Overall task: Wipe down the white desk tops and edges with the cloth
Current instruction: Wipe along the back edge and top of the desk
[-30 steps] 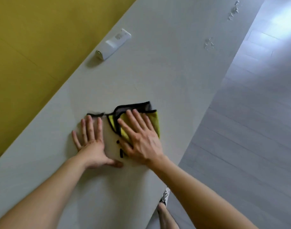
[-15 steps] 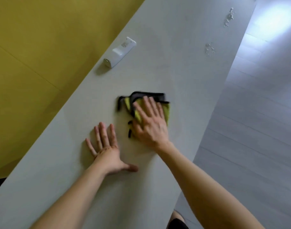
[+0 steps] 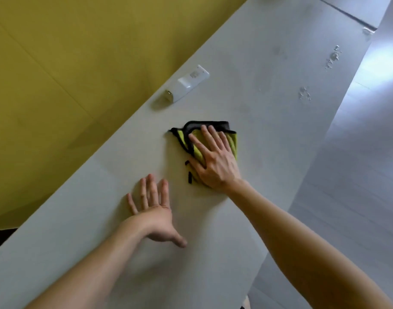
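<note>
A folded yellow-green cloth with black trim lies flat on the white desk top, near the middle of the view. My right hand presses palm-down on the cloth, fingers spread and pointing away from me, covering most of it. My left hand rests flat on the bare desk closer to me and to the left of the cloth, fingers apart, holding nothing.
A white remote control lies by the desk's far edge against the yellow partition. Patches of water droplets sit farther along near the right edge. Grey floor runs along the right. A seam crosses the desk at top right.
My right hand has slid the cloth away from me along the desk, away from my left hand. The left hand stays flat behind it.
</note>
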`<state>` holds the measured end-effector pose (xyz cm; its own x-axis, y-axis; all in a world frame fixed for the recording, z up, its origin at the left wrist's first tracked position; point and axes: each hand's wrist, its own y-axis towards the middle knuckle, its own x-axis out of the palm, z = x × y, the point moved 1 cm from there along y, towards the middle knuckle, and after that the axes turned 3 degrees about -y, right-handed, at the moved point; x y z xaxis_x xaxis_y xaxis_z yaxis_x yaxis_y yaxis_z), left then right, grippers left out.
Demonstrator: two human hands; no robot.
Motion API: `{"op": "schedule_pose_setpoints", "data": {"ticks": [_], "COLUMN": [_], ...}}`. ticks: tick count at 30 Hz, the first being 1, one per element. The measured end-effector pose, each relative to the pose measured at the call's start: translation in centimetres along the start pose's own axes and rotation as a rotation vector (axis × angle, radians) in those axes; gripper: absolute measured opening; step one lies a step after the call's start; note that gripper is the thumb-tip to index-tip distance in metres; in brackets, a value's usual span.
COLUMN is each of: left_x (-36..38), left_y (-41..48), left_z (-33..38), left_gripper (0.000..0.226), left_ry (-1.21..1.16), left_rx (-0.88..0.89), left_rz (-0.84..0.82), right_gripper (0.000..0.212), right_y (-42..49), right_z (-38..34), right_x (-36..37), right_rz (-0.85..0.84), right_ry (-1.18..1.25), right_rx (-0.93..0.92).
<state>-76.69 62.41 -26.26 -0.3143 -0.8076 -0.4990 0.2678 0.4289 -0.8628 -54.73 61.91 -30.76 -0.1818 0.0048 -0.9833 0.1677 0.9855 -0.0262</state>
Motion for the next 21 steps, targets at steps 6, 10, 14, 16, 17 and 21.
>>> {"op": "schedule_pose_setpoints", "data": {"ticks": [6, 10, 14, 16, 17, 21], "left_x": [-13.2, -19.0, -23.3, -24.3, -24.4, -24.1], "left_y": [1.5, 6.0, 12.3, 14.9, 15.7, 16.0], "left_z": [1.7, 3.7, 5.4, 5.0, 4.5, 2.3], "left_gripper": [0.050, 0.035, 0.054, 0.064, 0.064, 0.055], "left_ry": [0.004, -0.213, -0.176, -0.120, -0.105, -0.090], "left_rx": [0.022, 0.173, 0.138, 0.051, 0.032, 0.093], "left_rz": [0.422, 0.968, 1.028, 0.960, 0.933, 0.964], "right_gripper": [0.074, 0.078, 0.071, 0.069, 0.070, 0.075], "right_y": [5.7, 5.6, 1.3, 4.5, 6.9, 14.9], "right_z": [9.5, 6.0, 6.4, 10.0, 11.4, 14.8], "right_x": [-1.6, -1.2, -1.0, -1.5, -1.8, -2.9], "right_rz": [0.081, 0.038, -0.122, -0.086, -0.051, -0.018], "right_ry": [0.129, 0.086, 0.101, 0.078, 0.061, 0.027], "right_rx": [0.366, 0.286, -0.560, -0.507, -0.365, 0.052]}}
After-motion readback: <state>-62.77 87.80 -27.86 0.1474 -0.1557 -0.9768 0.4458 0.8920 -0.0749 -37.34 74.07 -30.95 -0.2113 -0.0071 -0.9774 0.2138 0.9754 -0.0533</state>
